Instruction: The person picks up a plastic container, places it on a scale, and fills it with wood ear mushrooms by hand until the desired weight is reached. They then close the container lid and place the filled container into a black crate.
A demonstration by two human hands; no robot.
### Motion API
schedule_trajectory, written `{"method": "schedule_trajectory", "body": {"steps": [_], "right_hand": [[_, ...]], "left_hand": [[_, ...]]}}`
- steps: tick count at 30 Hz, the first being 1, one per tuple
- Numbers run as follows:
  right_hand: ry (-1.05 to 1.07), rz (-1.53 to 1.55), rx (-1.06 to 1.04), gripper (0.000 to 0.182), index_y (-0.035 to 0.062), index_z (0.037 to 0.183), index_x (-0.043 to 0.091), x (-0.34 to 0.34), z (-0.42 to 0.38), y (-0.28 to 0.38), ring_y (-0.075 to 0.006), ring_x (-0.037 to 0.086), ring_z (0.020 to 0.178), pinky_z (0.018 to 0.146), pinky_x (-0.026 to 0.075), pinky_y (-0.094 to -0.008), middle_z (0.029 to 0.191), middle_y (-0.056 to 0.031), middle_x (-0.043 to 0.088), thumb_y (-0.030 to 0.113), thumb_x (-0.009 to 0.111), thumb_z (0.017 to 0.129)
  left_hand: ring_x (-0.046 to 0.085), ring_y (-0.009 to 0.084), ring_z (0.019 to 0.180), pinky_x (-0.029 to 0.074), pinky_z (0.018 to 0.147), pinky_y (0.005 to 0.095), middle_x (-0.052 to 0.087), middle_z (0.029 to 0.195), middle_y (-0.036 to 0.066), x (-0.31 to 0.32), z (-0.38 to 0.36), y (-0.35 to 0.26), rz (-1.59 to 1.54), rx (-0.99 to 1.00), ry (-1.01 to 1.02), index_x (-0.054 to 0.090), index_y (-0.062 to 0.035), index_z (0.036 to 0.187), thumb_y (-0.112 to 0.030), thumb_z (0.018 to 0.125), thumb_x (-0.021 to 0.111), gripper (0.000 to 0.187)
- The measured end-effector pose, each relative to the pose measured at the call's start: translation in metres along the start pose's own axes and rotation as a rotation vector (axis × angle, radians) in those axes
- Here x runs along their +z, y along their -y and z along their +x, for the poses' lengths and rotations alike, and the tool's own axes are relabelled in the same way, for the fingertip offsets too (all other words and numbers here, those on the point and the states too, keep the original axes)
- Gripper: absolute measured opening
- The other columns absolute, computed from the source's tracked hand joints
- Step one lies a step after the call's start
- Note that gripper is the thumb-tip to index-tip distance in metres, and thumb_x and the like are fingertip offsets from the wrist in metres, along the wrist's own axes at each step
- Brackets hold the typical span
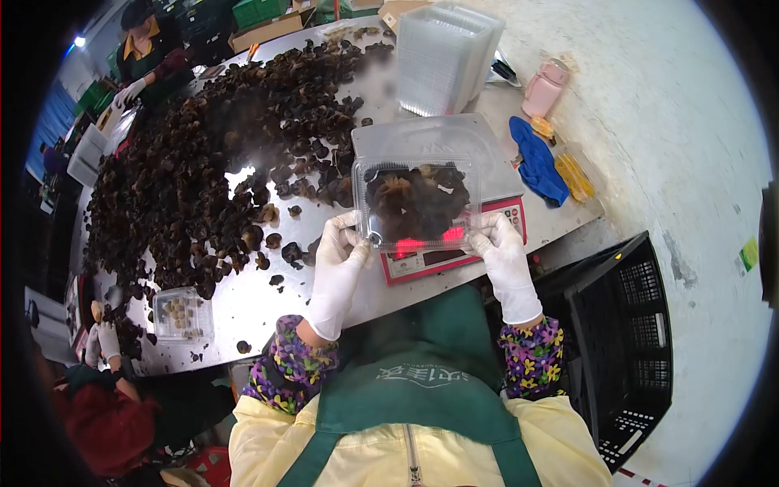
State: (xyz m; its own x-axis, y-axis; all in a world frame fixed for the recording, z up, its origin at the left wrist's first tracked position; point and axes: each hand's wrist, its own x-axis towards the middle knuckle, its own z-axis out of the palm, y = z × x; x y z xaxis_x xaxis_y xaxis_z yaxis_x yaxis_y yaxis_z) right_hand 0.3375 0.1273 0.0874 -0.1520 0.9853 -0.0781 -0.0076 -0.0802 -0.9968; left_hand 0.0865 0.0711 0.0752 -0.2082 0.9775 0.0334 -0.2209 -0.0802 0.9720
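A clear plastic box [363, 183] with dark brown mushrooms [418, 201] inside is held up between my two gloved hands. My left hand [341, 252] pinches its near left corner, thumb on the rim. At the near right corner, my right hand [499, 247] grips the edge with thumb and fingers. Below the box, partly covered by it, is a red-framed weighing scale [426, 264] with glowing red digits. A clear plastic sheet or lid [430, 134] shows behind the box.
Loose mushrooms [203, 146] are heaped over the metal table [251, 312]. A stack of clear boxes [446, 61], pink bottle [545, 88] and blue cloth [537, 161] stand right. Black crates [621, 325] are at my right. Gloved co-workers [146, 49] work across and at left.
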Motion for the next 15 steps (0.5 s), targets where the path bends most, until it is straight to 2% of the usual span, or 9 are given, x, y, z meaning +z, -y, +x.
{"method": "schedule_trajectory", "body": {"steps": [1, 2, 6, 11, 13, 14, 15], "right_hand": [[-0.051, -0.033, -0.075, 0.019, -0.0013, 0.113, 0.053, 0.003, -0.008, 0.004, -0.0146, 0.064, 0.087, 0.081, 0.055, -0.0303, 0.095, -0.0095, 0.064, -0.005, 0.059, 0.095], [-0.074, -0.092, -0.152, 0.022, -0.0008, 0.112, 0.053, 0.004, -0.017, 0.010, -0.0132, 0.061, 0.084, 0.081, 0.053, -0.0286, 0.093, -0.0072, 0.061, -0.009, 0.057, 0.092], [-0.186, -0.303, -0.326, 0.027, 0.0005, 0.112, 0.054, -0.007, -0.047, 0.022, -0.0102, 0.054, 0.084, 0.079, 0.048, -0.0251, 0.093, -0.0025, 0.057, -0.014, 0.056, 0.089], [-0.247, -0.213, -0.321, 0.026, 0.0003, 0.115, 0.055, -0.027, -0.078, 0.045, -0.0098, 0.057, 0.087, 0.083, 0.049, -0.0249, 0.097, -0.0034, 0.059, -0.013, 0.054, 0.092], [-0.224, -0.050, -0.215, 0.027, 0.0004, 0.118, 0.055, -0.034, -0.090, 0.058, -0.0106, 0.060, 0.093, 0.086, 0.051, -0.0256, 0.102, -0.0052, 0.063, -0.011, 0.054, 0.094], [-0.217, -0.014, -0.217, 0.029, 0.0002, 0.120, 0.056, -0.041, -0.095, 0.058, -0.0118, 0.063, 0.097, 0.088, 0.053, -0.0267, 0.107, -0.0065, 0.065, -0.010, 0.055, 0.093], [-0.275, -0.037, -0.210, 0.030, -0.0005, 0.119, 0.058, -0.046, -0.101, 0.062, -0.0128, 0.064, 0.099, 0.088, 0.053, -0.0279, 0.108, -0.0066, 0.066, -0.011, 0.055, 0.092]], "left_hand": [[0.056, 0.0087, 0.076, 0.046, 0.069, 0.0235, 0.058, 0.090, 0.000, 0.000, -0.004, -0.002, 0.000, 0.003, 0.006, 0.052, -0.0051, 0.130, 0.004, 0.095, 0.056, 0.036], [0.055, 0.0082, 0.076, 0.047, 0.070, 0.0231, 0.057, 0.088, 0.000, 0.002, -0.008, -0.004, -0.004, 0.025, 0.002, 0.051, -0.0047, 0.129, 0.005, 0.095, 0.057, 0.036], [0.055, 0.0080, 0.077, 0.047, 0.071, 0.0239, 0.057, 0.090, 0.001, 0.013, -0.023, -0.010, -0.069, 0.121, 0.075, 0.049, -0.0052, 0.126, 0.006, 0.094, 0.059, 0.035], [0.056, 0.0094, 0.078, 0.048, 0.072, 0.0253, 0.057, 0.090, 0.000, 0.038, -0.036, -0.014, -0.181, 0.094, 0.208, 0.047, -0.0058, 0.128, 0.003, 0.095, 0.061, 0.037], [0.057, 0.0103, 0.076, 0.048, 0.071, 0.0249, 0.056, 0.090, 0.000, 0.048, -0.036, -0.012, -0.276, 0.112, 0.280, 0.047, -0.0054, 0.129, -0.002, 0.096, 0.064, 0.036], [0.057, 0.0105, 0.075, 0.049, 0.072, 0.0251, 0.055, 0.088, 0.000, 0.052, -0.038, -0.013, -0.249, 0.066, 0.278, 0.046, -0.0059, 0.130, -0.002, 0.097, 0.063, 0.037], [0.056, 0.0099, 0.077, 0.049, 0.073, 0.0253, 0.054, 0.089, 0.000, 0.057, -0.038, -0.011, -0.207, 0.102, 0.306, 0.046, -0.0071, 0.131, -0.003, 0.097, 0.064, 0.039]]}}
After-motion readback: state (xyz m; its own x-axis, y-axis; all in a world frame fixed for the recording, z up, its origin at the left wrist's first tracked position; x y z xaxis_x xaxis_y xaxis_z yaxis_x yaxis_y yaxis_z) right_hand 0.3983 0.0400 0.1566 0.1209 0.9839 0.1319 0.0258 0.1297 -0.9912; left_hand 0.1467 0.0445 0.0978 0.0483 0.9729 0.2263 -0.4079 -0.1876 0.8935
